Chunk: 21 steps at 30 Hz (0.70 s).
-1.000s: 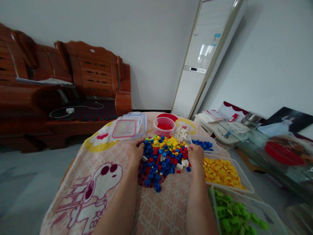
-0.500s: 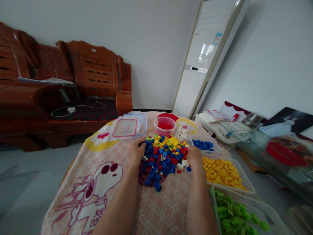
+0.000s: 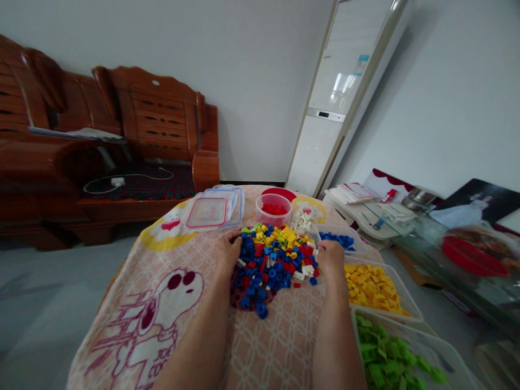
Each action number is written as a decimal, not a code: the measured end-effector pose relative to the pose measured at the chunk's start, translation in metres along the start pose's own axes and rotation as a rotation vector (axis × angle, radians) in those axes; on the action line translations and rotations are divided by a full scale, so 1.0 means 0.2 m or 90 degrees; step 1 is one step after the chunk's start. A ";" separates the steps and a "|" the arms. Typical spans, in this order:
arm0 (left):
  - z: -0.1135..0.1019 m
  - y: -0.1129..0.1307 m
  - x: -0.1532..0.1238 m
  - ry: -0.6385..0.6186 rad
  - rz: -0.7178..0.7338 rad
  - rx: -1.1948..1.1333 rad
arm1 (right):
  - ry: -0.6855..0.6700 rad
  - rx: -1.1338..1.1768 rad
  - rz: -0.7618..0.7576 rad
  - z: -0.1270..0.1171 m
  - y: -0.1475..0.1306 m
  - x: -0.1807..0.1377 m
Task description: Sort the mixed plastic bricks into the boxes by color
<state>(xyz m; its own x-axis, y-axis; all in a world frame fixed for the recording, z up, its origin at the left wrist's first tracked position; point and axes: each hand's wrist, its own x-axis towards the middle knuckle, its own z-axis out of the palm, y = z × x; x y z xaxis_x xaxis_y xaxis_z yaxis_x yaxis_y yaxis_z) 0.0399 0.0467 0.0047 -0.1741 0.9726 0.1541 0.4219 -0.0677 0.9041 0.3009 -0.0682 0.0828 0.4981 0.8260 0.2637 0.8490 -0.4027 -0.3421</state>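
A mixed pile of toy building bricks (image 3: 270, 265), blue, red, yellow and white, lies on the tablecloth in front of me. My left hand (image 3: 228, 250) rests against the pile's left edge, thumb and fingers slightly apart, with nothing visible in it. Just off the right edge, my right hand (image 3: 331, 259) has its fingers pinched together; whatever they hold is hidden. Beyond that hand is a clear container of blue bricks (image 3: 339, 238). A container of yellow bricks (image 3: 374, 287) sits to its right, and one of green bricks (image 3: 392, 352) is nearest me.
Behind the pile stands a round tub of red bricks (image 3: 274, 209), beside a small heap of white bricks (image 3: 301, 221). Clear lids (image 3: 207, 211) lie at the back left. A glass table (image 3: 430, 238) is at the right, a wooden sofa (image 3: 158, 124) at the left.
My right hand has moved slightly right, away from the pile's edge, toward the containers. My left hand stays at the pile's left side.
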 end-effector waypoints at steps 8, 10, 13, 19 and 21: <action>-0.02 0.05 -0.03 0.001 -0.017 0.005 | -0.132 -0.150 -0.019 0.05 -0.03 -0.05; -0.02 0.05 -0.02 0.003 -0.013 0.009 | -0.125 -0.146 -0.038 0.06 -0.02 -0.05; -0.01 0.03 -0.02 0.009 -0.004 0.004 | -0.116 -0.104 -0.077 0.08 0.00 -0.05; 0.00 0.02 -0.01 0.003 -0.010 0.011 | -0.122 -0.060 -0.079 0.10 0.00 -0.02; -0.01 0.02 -0.01 0.003 -0.009 0.001 | -0.124 -0.056 -0.074 0.11 0.00 -0.01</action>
<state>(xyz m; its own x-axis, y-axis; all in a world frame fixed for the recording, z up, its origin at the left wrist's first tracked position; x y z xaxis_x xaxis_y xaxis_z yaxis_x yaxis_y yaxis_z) 0.0410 0.0439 0.0094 -0.1843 0.9724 0.1432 0.4213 -0.0535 0.9054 0.2957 -0.0615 0.0634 0.3594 0.9260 0.1154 0.9151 -0.3255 -0.2379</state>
